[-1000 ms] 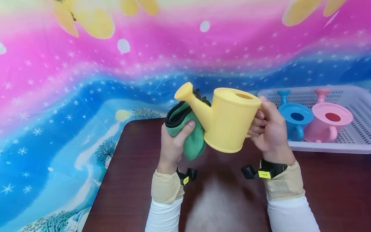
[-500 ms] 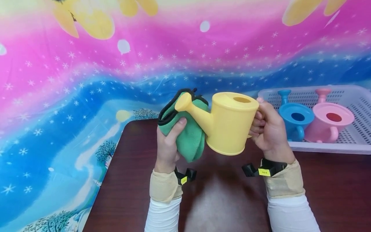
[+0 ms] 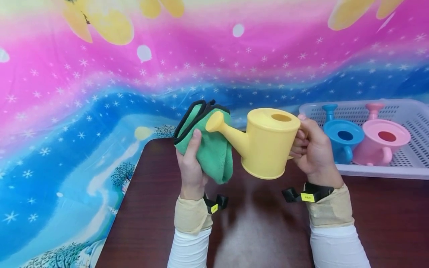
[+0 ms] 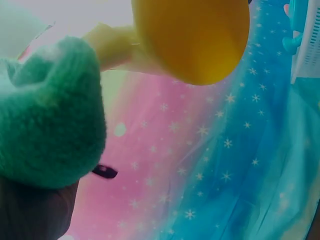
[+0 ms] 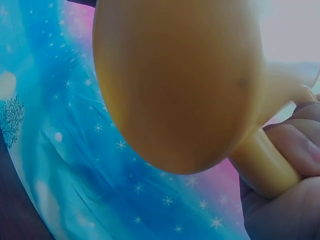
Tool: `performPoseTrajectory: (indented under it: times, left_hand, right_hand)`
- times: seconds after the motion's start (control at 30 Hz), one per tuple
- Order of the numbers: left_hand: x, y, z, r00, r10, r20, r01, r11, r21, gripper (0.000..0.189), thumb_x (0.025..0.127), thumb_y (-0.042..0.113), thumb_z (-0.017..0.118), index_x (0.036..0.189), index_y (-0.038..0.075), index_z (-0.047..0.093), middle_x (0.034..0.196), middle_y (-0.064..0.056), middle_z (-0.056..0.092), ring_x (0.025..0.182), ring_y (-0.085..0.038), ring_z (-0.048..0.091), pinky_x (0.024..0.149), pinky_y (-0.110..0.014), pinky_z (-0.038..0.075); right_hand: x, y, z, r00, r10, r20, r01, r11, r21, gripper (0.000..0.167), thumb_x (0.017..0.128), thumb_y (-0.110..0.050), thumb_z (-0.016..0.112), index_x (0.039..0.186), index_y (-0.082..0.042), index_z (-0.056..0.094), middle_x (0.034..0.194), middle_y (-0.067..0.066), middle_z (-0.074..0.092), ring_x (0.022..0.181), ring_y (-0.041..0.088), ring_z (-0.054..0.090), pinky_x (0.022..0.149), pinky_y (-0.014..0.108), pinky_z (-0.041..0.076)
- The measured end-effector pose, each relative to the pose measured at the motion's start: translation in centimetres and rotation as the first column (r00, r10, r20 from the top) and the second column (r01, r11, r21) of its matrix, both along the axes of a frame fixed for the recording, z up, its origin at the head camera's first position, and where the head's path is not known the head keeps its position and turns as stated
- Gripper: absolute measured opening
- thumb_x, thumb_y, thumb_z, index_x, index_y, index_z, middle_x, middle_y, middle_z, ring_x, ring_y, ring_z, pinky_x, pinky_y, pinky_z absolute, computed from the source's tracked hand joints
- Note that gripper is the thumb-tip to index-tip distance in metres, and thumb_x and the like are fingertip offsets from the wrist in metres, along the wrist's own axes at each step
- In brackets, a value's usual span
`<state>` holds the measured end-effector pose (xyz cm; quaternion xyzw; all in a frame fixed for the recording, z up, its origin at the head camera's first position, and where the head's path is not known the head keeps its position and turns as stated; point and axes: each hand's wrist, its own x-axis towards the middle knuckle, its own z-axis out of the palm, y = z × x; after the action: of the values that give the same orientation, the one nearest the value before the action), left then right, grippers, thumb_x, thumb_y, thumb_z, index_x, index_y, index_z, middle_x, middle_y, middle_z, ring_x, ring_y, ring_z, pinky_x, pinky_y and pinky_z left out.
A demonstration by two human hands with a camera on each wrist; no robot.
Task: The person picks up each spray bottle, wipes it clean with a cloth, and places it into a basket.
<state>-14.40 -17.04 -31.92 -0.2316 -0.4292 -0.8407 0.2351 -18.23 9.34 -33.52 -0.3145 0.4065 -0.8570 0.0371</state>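
Note:
A yellow toy watering can is held up over the table by my right hand, its fingers wrapped round the handle. The can stands nearly upright, its spout pointing left. My left hand grips a folded green cloth with black edging, thumb in front. The spout's flared head overlaps the cloth in the head view. Seen from the left wrist, the bunched cloth lies left of the can's underside.
A white perforated basket stands on the right of the dark wooden table. Inside it are a blue watering can and a pink watering can. A colourful printed curtain hangs behind the table.
My left hand has shifted slightly left with the cloth, from behind and under the spout, and the cloth shows more spread. The yellow can has dipped a little and stands more level.

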Motion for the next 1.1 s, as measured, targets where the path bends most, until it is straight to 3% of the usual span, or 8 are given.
performPoseTrajectory:
  times: [0.17,0.3,0.47,0.57,0.7,0.83,0.9,1.1]
  left_hand:
    - [0.3,0.1,0.0,0.991,0.123,0.049,-0.125,0.992,0.023,0.037,0.104,0.011,0.057,0.141,0.005,0.062,0.125,-0.006,0.074,0.111,-0.020,0.072,0.099,-0.040,0.062]
    - [0.4,0.0,-0.2,0.961,0.274,0.032,-0.271,0.960,-0.067,0.042,0.099,0.011,0.067,0.140,0.003,0.063,0.129,-0.003,0.074,0.117,-0.019,0.071,0.104,-0.038,0.059]
    - [0.0,-0.5,-0.4,0.896,0.410,-0.168,-0.443,0.845,-0.300,0.042,0.096,0.012,0.075,0.130,-0.010,0.062,0.126,0.000,0.072,0.119,-0.018,0.069,0.107,-0.038,0.056]
    - [-0.2,-0.7,-0.5,0.858,0.422,-0.293,-0.511,0.764,-0.395,0.041,0.095,0.005,0.075,0.130,-0.011,0.061,0.127,-0.013,0.072,0.120,-0.021,0.069,0.107,-0.040,0.056]
    - [-0.5,-0.7,-0.7,0.827,0.423,-0.370,-0.557,0.703,-0.442,0.044,0.092,-0.004,0.073,0.135,-0.008,0.061,0.132,-0.026,0.069,0.123,-0.027,0.069,0.110,-0.043,0.056]
    - [-0.5,-0.4,-0.8,0.808,0.477,-0.346,-0.588,0.689,-0.424,0.043,0.093,-0.004,0.073,0.134,-0.007,0.061,0.130,-0.024,0.070,0.120,-0.025,0.069,0.108,-0.040,0.056]
    - [-0.5,-0.1,-0.7,0.805,0.514,-0.297,-0.594,0.698,-0.400,0.041,0.095,-0.001,0.072,0.133,-0.008,0.060,0.128,-0.024,0.070,0.119,-0.024,0.068,0.106,-0.039,0.056]
    - [-0.2,1.0,-0.7,0.819,0.560,-0.122,-0.568,0.765,-0.303,0.043,0.101,0.015,0.069,0.136,-0.005,0.056,0.131,-0.008,0.066,0.122,-0.022,0.063,0.109,-0.039,0.051]
  right_hand:
    - [0.1,0.3,0.0,0.992,-0.124,0.030,0.120,0.986,0.118,0.050,0.115,-0.032,0.035,0.068,-0.015,0.039,0.059,0.000,0.021,0.044,0.017,0.015,0.043,0.032,0.005]
    - [0.1,0.6,0.1,0.986,-0.158,0.047,0.149,0.976,0.162,0.050,0.115,-0.033,0.036,0.068,-0.017,0.040,0.060,0.000,0.021,0.044,0.017,0.015,0.043,0.033,0.004]
    - [0.2,1.1,0.2,0.981,-0.184,0.070,0.171,0.972,0.159,0.048,0.115,-0.030,0.038,0.069,-0.016,0.042,0.062,0.001,0.020,0.046,0.019,0.010,0.044,0.033,0.002]
    - [0.4,1.0,0.3,0.956,-0.281,0.084,0.262,0.946,0.191,0.050,0.114,-0.031,0.043,0.067,-0.014,0.042,0.060,0.002,0.021,0.047,0.021,0.010,0.045,0.036,0.002]
    - [0.7,0.7,0.5,0.922,-0.380,0.075,0.358,0.910,0.207,0.053,0.112,-0.032,0.049,0.064,-0.012,0.039,0.057,0.003,0.023,0.046,0.023,0.012,0.044,0.037,0.003]
    - [0.8,0.1,0.7,0.916,-0.398,0.039,0.387,0.907,0.165,0.053,0.112,-0.028,0.050,0.063,-0.010,0.039,0.054,0.003,0.023,0.044,0.022,0.013,0.042,0.037,0.004]
    - [0.8,-0.2,0.7,0.919,-0.393,0.025,0.386,0.913,0.133,0.052,0.112,-0.026,0.050,0.064,-0.010,0.040,0.053,0.003,0.024,0.043,0.021,0.014,0.041,0.036,0.005]
    - [0.7,-1.7,0.6,0.915,-0.402,0.010,0.400,0.912,0.095,0.053,0.113,-0.033,0.046,0.064,-0.014,0.038,0.054,0.000,0.025,0.041,0.019,0.018,0.042,0.036,0.007]
